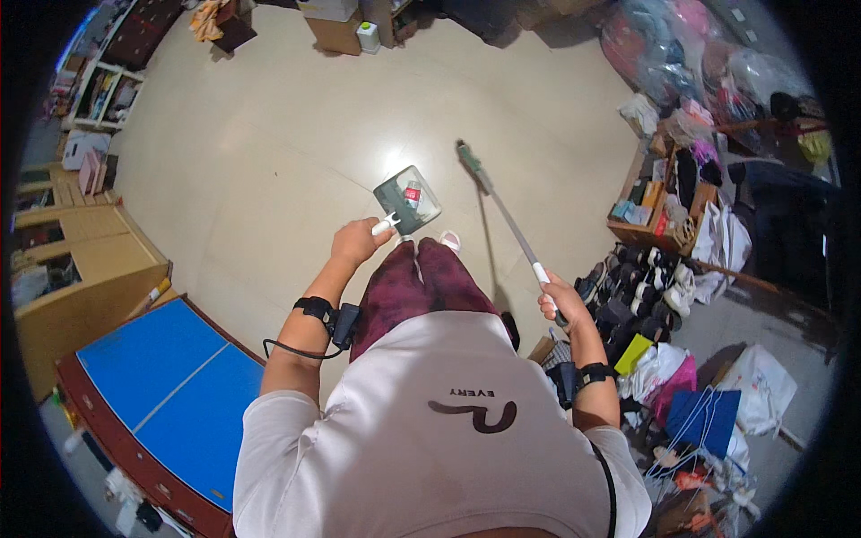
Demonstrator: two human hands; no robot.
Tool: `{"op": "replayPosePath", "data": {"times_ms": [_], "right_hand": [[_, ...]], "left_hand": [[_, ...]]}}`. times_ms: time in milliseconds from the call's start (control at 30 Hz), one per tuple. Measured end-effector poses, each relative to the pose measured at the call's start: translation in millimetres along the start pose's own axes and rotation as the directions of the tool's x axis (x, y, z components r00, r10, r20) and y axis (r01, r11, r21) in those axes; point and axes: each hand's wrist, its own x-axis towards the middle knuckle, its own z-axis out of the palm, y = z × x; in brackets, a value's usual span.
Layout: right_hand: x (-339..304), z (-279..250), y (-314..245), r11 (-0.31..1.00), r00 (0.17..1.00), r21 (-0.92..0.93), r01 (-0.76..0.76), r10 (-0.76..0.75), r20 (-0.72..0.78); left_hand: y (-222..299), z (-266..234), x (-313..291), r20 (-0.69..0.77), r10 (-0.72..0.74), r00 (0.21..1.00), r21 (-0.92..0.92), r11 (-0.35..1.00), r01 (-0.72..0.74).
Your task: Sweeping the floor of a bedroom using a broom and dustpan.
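Observation:
My left hand (359,240) is closed around the white handle of a dustpan (388,195) with a dark grey pan. A small red and white piece of litter (413,194) and some pale scraps lie in the pan. Off to the right, my right hand (562,298) grips the white and dark end of a broom (509,221). Its grey stick slants forward and left to a narrow greenish head (470,161). The head is ahead of the dustpan and to its right, apart from it. Whether the head touches the floor I cannot tell.
Pale smooth floor (269,125) stretches ahead. A blue-topped table (161,386) stands at the left, near a wooden cabinet (99,260). Many shoes (632,291), bags and a full cardboard box (659,202) line the right side. Boxes (337,34) stand at the far edge.

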Motion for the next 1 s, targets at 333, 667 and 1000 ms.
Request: {"op": "replayPosePath", "data": {"times_ms": [333,667,1000], "right_hand": [[65,15,2,0.939,0.999,-0.344,-0.009,0.026,0.043],[14,7,-35,0.971,0.906,-0.13,-0.202,0.236,0.353],[71,44,-58,0.959,0.986,-0.261,0.11,-0.072,0.154]], "left_hand": [[22,7,-8,-0.045,-0.101,0.994,0.034,0.994,0.103],[7,6,-9,-0.117,-0.109,0.987,0.011,0.994,0.111],[-52,8,-56,-0.193,-0.298,0.935,-0.199,0.945,0.26]]}}
